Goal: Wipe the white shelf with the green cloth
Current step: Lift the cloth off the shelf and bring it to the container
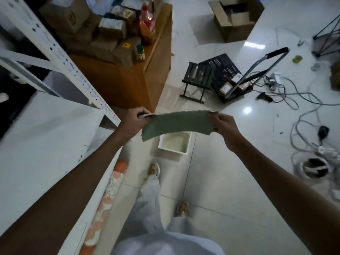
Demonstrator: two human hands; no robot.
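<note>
A green cloth (176, 124) is stretched flat in the air between my two hands, above the floor. My left hand (133, 119) pinches its left end and my right hand (223, 126) pinches its right end. The white shelf (42, 137) lies to the left, its flat top board running under my left forearm. The cloth hangs just right of the shelf's front corner and does not touch it. A white perforated upright (60, 50) of the shelf rises at the upper left.
A white rectangular tub (173, 146) stands on the floor right below the cloth. A wooden cabinet (128, 80) with cardboard boxes is beyond. A folding stool (198, 80), a black crate, cables (301, 115) and a cardboard box (237, 19) litter the floor on the right.
</note>
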